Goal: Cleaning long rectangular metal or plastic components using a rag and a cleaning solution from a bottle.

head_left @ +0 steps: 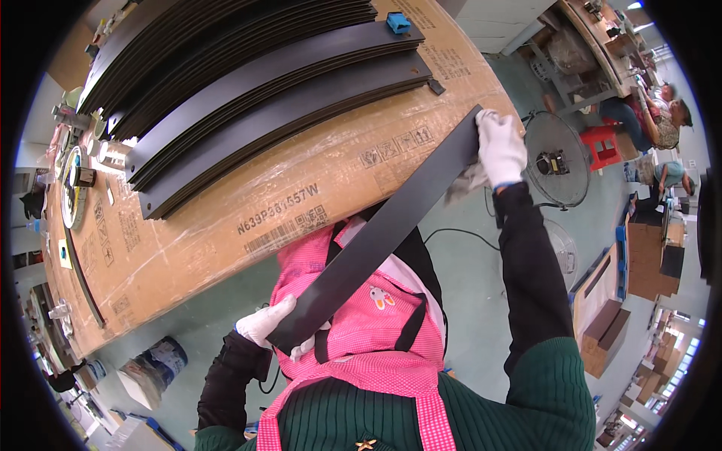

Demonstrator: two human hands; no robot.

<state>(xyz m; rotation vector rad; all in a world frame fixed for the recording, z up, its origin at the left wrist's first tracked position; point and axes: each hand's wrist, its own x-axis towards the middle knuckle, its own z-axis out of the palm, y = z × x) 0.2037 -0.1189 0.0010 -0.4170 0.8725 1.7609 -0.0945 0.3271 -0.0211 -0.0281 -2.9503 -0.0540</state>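
Observation:
A long, flat dark grey board (383,225) slants across my lap, in front of the table edge. My left hand (267,323), in a white glove, grips its lower end with the thumb on the top face. At the far upper end my gloved right hand (502,146) is closed round the edge. Below that hand hangs a blurred greyish rag (468,183); whether the same fingers hold it cannot be made out. Stacks of similar dark boards (278,120) lie on the table beyond, a small blue object (398,23) on top of one.
Brown printed cardboard covers the table (203,240). A tape roll (74,188) and a thin dark strip (83,278) lie at its left. On the floor stand a fan (556,161), a red stool (602,146) and a bucket (162,361). Other people sit at far right.

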